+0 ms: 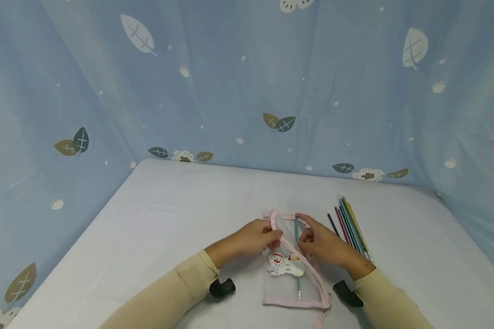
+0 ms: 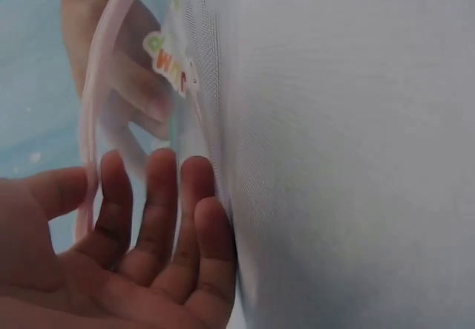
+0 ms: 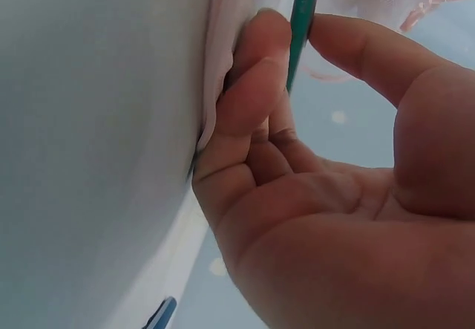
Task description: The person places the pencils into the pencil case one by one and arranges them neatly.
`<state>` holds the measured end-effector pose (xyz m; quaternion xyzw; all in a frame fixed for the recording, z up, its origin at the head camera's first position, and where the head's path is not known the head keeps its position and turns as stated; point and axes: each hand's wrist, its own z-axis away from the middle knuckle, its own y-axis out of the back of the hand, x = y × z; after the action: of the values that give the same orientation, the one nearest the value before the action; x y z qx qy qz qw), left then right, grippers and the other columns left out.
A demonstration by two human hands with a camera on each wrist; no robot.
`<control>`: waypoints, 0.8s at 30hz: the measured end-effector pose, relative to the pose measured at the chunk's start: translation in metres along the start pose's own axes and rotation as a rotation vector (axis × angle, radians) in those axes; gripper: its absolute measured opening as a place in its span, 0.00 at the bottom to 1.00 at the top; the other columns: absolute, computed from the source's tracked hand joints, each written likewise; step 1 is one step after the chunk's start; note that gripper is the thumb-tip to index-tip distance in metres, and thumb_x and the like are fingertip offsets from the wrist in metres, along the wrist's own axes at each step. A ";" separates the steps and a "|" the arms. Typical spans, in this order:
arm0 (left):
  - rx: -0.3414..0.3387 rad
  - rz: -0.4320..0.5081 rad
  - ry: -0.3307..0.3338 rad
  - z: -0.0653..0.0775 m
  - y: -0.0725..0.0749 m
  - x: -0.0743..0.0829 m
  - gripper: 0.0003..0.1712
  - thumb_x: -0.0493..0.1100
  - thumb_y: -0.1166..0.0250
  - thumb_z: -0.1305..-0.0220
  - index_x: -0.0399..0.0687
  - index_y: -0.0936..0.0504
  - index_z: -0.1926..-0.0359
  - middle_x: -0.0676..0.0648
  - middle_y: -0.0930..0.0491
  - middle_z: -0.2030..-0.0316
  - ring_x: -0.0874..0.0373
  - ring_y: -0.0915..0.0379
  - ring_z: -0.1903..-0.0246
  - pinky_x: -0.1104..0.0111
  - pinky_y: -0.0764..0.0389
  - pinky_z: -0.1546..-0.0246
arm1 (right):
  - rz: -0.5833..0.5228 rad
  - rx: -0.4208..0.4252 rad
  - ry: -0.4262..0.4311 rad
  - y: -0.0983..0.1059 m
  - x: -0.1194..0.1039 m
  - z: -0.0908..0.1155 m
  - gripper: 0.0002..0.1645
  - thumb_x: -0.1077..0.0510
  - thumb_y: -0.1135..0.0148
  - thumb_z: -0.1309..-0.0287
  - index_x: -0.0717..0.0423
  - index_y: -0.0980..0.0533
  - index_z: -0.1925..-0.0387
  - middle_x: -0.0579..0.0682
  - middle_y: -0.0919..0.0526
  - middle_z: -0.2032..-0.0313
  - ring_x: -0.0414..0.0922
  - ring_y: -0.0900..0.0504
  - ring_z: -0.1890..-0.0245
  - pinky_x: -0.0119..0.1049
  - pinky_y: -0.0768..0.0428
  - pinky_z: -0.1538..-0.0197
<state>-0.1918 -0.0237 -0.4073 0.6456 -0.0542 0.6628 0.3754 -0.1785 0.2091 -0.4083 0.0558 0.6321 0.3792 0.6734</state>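
A mesh pouch [image 1: 294, 303] with pink trim lies in front of me, a cartoon label [image 1: 286, 265] on its face. My left hand [image 1: 257, 235] holds the pouch's pink edge [image 2: 90, 113] between thumb and index finger, the other fingers behind it. A green pencil [image 3: 302, 32] is pinched between thumb and fingers of my right hand [image 1: 323, 242] at the pouch's opening. Its lower part, with the eraser end [image 1: 299, 294] toward me, shows through the mesh. The label covers part of the pencil in the head view.
Several pencils [image 1: 351, 224], in yellow, teal, red and dark blue, lie on the white table [image 1: 181, 205] right of my right hand. Black wrist straps or mounts [image 1: 222, 289] sit under both forearms. A blue leaf-patterned curtain [image 1: 230, 82] encloses the back and sides.
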 end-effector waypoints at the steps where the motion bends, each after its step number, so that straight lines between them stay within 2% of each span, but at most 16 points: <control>1: -0.008 0.011 -0.007 0.001 0.001 -0.001 0.19 0.49 0.45 0.24 0.42 0.16 0.65 0.49 0.15 0.69 0.61 0.22 0.67 0.75 0.22 0.68 | 0.008 0.000 0.005 0.000 0.000 0.000 0.49 0.64 0.39 0.39 0.59 0.53 0.23 0.52 0.19 0.67 0.45 0.21 0.71 0.34 0.18 0.73; 8: -0.027 0.038 -0.034 0.004 0.003 -0.006 0.18 0.48 0.44 0.25 0.40 0.16 0.64 0.47 0.15 0.68 0.62 0.27 0.69 0.77 0.26 0.70 | 0.046 -0.011 0.012 -0.003 -0.007 -0.003 0.47 0.65 0.39 0.39 0.62 0.51 0.23 0.51 0.20 0.70 0.44 0.23 0.73 0.33 0.21 0.75; 15: -0.047 0.045 -0.058 0.004 0.004 -0.009 0.19 0.49 0.45 0.24 0.39 0.16 0.63 0.44 0.14 0.66 0.62 0.25 0.68 0.77 0.25 0.69 | 0.111 -0.027 -0.037 -0.004 -0.015 -0.009 0.45 0.65 0.39 0.40 0.61 0.47 0.25 0.50 0.22 0.71 0.43 0.26 0.75 0.34 0.22 0.75; 24: -0.067 0.035 -0.060 -0.001 0.005 -0.014 0.19 0.49 0.45 0.24 0.41 0.16 0.63 0.47 0.15 0.67 0.63 0.26 0.68 0.77 0.25 0.69 | 0.202 -0.045 -0.046 -0.007 -0.016 -0.014 0.44 0.66 0.40 0.40 0.62 0.46 0.25 0.50 0.23 0.71 0.43 0.26 0.74 0.32 0.24 0.75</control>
<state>-0.1969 -0.0333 -0.4180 0.6513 -0.0990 0.6474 0.3833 -0.1870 0.1895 -0.4018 0.1128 0.5988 0.4581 0.6472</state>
